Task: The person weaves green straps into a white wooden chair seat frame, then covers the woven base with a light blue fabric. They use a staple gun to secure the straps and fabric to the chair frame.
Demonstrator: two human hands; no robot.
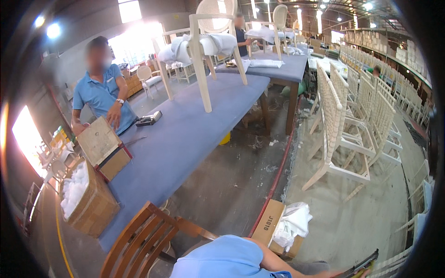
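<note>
A blue sleeve (227, 257) and a bare arm (276, 264), which look like my own left side, come in at the lower edge and stretch to the right. My left hand (336, 274) is barely in the picture, blurred and cut off at the bottom, so its fingers cannot be made out. Close beyond it lies a long dark slim object (364, 263) whose kind I cannot tell; whether the hand touches it is unclear. My right hand is out of the picture. A brown wooden chair (139, 241) with a slatted back stands beside the sleeve.
A long blue-covered table (185, 139) bears a pale chair frame (201, 69). Behind it a person (99, 92) handles a worn board-like box (99, 143), near a carton of white stuffing (88, 204). Woven-back chairs (331, 116) stand right; a carton (268, 224) holds white plastic (293, 222).
</note>
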